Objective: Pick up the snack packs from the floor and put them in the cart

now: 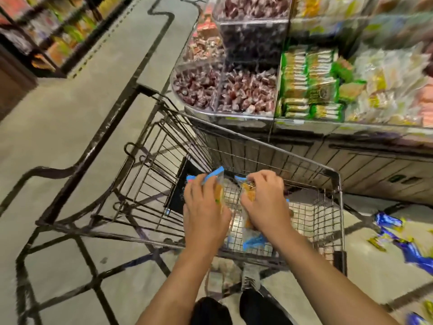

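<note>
A dark wire shopping cart (337,184) stands in front of me beside a display counter. Both hands are over its basket. My left hand (205,212) grips a clear snack pack with blue ends and orange contents (216,173). My right hand (267,202) grips a second pack of the same kind (251,238), its blue end hanging below the wrist. Several blue and yellow snack packs (407,245) lie on the floor to the right of the cart. More lie at the bottom right corner (419,317).
A counter with clear bins of wrapped sweets (234,90) and green packs (311,83) runs along the cart's far right side. Shelves of goods (46,34) stand at the far left across a grey aisle floor with dark lines. My feet (234,308) stand behind the cart.
</note>
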A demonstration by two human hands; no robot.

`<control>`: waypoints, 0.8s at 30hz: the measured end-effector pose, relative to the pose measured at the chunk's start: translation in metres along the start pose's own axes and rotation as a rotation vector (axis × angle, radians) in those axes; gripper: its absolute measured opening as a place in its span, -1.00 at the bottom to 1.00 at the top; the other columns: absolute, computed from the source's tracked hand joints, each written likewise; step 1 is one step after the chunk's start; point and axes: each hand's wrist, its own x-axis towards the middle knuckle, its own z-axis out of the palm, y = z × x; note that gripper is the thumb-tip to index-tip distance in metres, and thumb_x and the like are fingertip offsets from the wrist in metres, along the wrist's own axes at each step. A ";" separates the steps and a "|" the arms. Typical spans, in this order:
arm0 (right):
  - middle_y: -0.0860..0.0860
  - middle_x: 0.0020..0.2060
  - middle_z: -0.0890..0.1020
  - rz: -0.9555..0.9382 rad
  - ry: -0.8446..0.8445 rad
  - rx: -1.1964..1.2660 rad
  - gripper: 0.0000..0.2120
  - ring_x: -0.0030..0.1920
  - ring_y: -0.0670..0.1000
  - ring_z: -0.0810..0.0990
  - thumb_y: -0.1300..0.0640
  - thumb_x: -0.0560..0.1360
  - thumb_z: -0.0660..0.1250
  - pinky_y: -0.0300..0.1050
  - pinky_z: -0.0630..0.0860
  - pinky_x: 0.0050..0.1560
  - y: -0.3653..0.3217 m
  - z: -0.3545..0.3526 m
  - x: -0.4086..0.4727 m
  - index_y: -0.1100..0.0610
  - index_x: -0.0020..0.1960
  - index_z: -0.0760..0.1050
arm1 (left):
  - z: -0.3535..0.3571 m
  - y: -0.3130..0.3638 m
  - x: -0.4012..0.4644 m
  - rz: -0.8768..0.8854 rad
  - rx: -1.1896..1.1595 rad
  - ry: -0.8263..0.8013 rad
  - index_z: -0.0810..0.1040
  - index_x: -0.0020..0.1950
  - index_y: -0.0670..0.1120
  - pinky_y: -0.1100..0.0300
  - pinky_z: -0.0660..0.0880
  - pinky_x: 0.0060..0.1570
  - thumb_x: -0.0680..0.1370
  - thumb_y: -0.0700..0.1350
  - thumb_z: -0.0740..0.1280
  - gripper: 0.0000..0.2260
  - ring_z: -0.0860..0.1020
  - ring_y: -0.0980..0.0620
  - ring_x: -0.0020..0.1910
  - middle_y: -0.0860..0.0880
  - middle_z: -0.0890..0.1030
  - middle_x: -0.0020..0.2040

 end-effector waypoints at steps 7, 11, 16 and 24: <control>-0.07 0.15 0.49 0.098 -0.105 -0.004 -0.68 0.23 -0.01 0.37 0.02 0.48 0.37 -0.13 0.39 0.03 0.043 0.093 0.050 0.01 0.22 0.49 | 0.087 -0.054 0.053 -0.045 0.057 -0.182 0.32 0.45 -0.03 -0.11 0.46 0.27 0.50 -0.02 0.32 -0.48 0.22 -0.10 0.43 -0.01 0.32 0.43; -0.06 0.18 0.47 0.188 -0.101 -0.014 -0.67 0.27 0.03 0.35 0.00 0.48 0.34 0.00 0.43 0.13 0.073 0.150 0.079 0.01 0.23 0.49 | 0.146 -0.080 0.086 -0.041 0.041 -0.221 0.36 0.40 -0.06 -0.08 0.40 0.32 0.45 -0.08 0.37 -0.48 0.23 -0.11 0.44 0.00 0.34 0.41; 0.01 0.18 0.48 0.242 -0.007 -0.007 -0.66 0.24 0.09 0.37 0.08 0.43 0.39 -0.06 0.39 0.14 0.111 0.232 0.113 0.06 0.19 0.51 | 0.220 -0.119 0.127 0.002 0.059 -0.255 0.33 0.41 -0.06 -0.06 0.36 0.39 0.41 -0.08 0.45 -0.40 0.22 -0.13 0.45 -0.02 0.34 0.42; 0.05 0.25 0.44 0.288 -0.175 -0.156 -0.65 0.28 0.17 0.39 0.02 0.48 0.35 0.05 0.38 0.25 0.169 0.349 0.124 0.07 0.23 0.43 | 0.335 -0.204 0.139 0.113 0.156 -0.433 0.37 0.43 -0.13 -0.13 0.26 0.43 0.42 -0.13 0.37 -0.43 0.27 -0.29 0.44 -0.19 0.33 0.43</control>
